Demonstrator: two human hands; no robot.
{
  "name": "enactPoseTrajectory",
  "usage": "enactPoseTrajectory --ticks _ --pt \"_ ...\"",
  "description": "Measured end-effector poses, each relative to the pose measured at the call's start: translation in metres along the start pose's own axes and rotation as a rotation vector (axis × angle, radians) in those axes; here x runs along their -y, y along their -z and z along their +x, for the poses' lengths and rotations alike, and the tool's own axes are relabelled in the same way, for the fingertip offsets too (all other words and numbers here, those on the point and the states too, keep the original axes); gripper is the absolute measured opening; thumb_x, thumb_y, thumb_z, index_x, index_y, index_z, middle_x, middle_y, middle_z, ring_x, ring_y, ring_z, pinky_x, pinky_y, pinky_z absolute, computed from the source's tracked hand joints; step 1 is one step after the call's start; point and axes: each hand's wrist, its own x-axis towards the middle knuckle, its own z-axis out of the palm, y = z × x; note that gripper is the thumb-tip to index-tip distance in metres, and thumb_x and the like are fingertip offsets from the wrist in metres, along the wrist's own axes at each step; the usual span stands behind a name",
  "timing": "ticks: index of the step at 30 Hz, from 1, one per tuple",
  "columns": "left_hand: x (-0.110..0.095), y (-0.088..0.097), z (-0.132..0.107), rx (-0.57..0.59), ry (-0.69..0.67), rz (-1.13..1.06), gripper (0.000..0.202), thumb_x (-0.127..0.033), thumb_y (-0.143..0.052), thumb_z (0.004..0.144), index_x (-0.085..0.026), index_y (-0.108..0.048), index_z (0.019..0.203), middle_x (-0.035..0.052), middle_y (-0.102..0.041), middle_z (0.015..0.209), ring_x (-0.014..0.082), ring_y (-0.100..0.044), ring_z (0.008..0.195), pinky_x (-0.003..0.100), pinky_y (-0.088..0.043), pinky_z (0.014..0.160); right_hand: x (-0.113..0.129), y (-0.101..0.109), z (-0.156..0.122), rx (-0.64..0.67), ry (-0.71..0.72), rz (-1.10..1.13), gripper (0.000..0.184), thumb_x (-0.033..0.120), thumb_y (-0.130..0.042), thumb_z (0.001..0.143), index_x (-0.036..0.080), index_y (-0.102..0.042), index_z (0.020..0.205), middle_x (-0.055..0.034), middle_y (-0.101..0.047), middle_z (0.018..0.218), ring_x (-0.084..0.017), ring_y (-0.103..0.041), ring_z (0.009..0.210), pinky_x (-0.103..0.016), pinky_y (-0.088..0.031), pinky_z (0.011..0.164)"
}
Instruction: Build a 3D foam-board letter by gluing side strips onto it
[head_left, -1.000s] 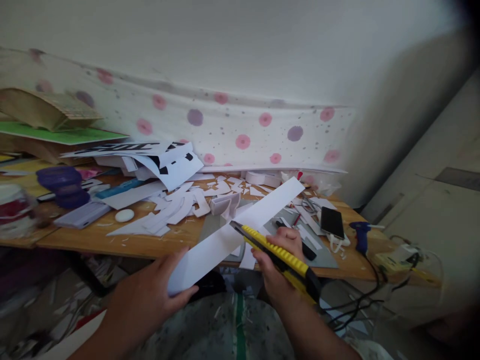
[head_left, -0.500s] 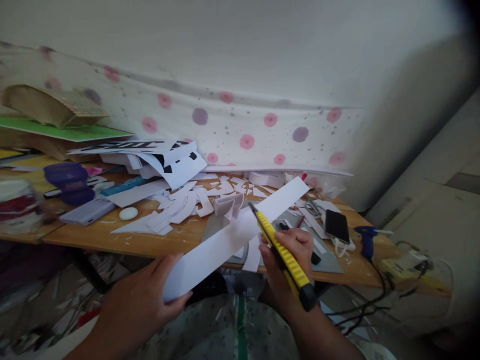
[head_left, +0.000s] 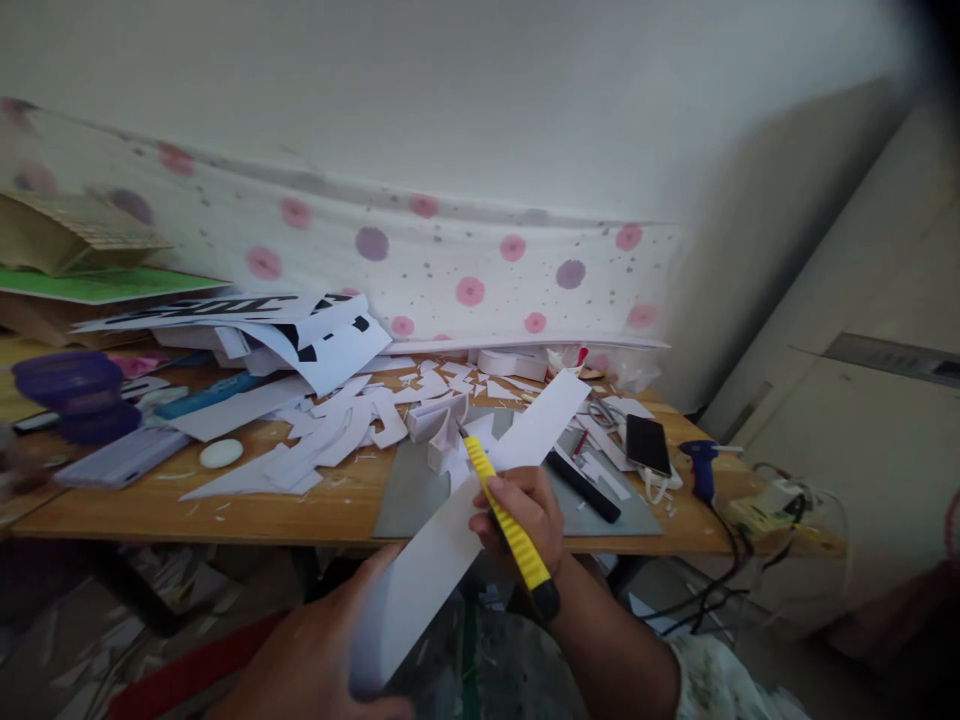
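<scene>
My left hand [head_left: 322, 640], blurred at the bottom, is closed on the near end of a long white strip [head_left: 439, 550] of paper or thin board. The strip slants up and away to the right above the table edge. My right hand [head_left: 529, 510] is wrapped round a yellow and black utility knife [head_left: 523, 550]. Its tip points up and left, and its black end faces me. Right-hand fingers overlap the strip's middle; whether they press on it I cannot tell. Beyond the knife tip, a small folded white piece [head_left: 444, 445] stands on a grey cutting mat [head_left: 409, 490].
White scraps [head_left: 352, 430] litter the wooden table [head_left: 300, 515]. A black bar-like tool [head_left: 585, 487] lies on the mat. Rightward are a phone [head_left: 649, 445], a blue glue gun [head_left: 703, 470] and a power strip [head_left: 772, 510] with cables. Printed sheets [head_left: 337, 345] and a purple container [head_left: 71, 390] are left.
My right hand and the knife have moved left and slightly down, over the strip's middle. The left hand and near end of the strip have dropped lower. My view has shifted a little right.
</scene>
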Motion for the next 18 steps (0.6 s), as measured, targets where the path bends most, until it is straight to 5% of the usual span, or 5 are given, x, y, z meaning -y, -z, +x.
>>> enactPoseTrajectory --ticks 4,12,18 --pt "-0.024 0.007 0.018 -0.081 -0.019 0.145 0.088 -0.034 -0.062 0.067 -0.026 -0.025 0.146 0.0092 -0.053 0.137 0.0299 -0.059 0.114 0.040 -0.046 0.095 0.004 0.008 0.002 -0.031 0.295 -0.116 0.037 0.034 -0.063 0.083 0.028 -0.056 0.118 -0.0030 -0.062 0.083 -0.018 -0.062 0.069 -0.031 -0.053 0.057" --pt "-0.014 0.010 0.030 -0.213 -0.006 0.337 0.071 -0.033 -0.055 0.076 -0.024 -0.033 0.143 0.0120 -0.059 0.125 0.0306 -0.064 0.099 0.040 -0.051 0.081 0.014 0.038 -0.001 -0.022 0.164 -0.108 0.027 0.030 -0.062 0.080 0.027 -0.061 0.107 -0.0048 -0.062 0.088 -0.023 -0.061 0.081 -0.038 -0.053 0.068" --pt "-0.016 0.016 0.026 -0.221 -0.001 0.374 0.072 -0.034 -0.057 0.076 -0.027 -0.032 0.144 0.0102 -0.061 0.123 0.0303 -0.065 0.096 0.038 -0.052 0.078 0.028 0.030 0.005 0.110 0.216 -0.084 0.040 0.015 -0.066 0.075 0.025 -0.057 0.113 -0.0047 -0.060 0.095 -0.019 -0.061 0.082 -0.033 -0.054 0.068"
